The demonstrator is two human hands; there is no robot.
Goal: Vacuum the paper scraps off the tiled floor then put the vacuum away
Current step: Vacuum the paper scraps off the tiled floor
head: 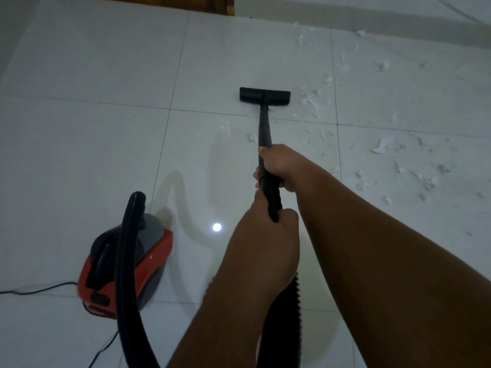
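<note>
- The black wand (265, 134) is gripped by both hands at frame centre: right hand (279, 166) above, left hand (271, 229) clenched lower down.
- Its long axis runs up-frame to the floor head (265, 96), set crosswise.
- Paper scraps (313, 99) are strewn at right; slow, overlapping rightward passes would likely serve best.
- The red canister (125, 266) sits lower left.

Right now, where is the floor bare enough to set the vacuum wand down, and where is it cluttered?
Bare tiles stretch left of the floor nozzle, up to the wooden door edge and down to the red vacuum body. Paper scraps crowd the floor right of the wand. The hose and power cord clutter the near left.
</note>
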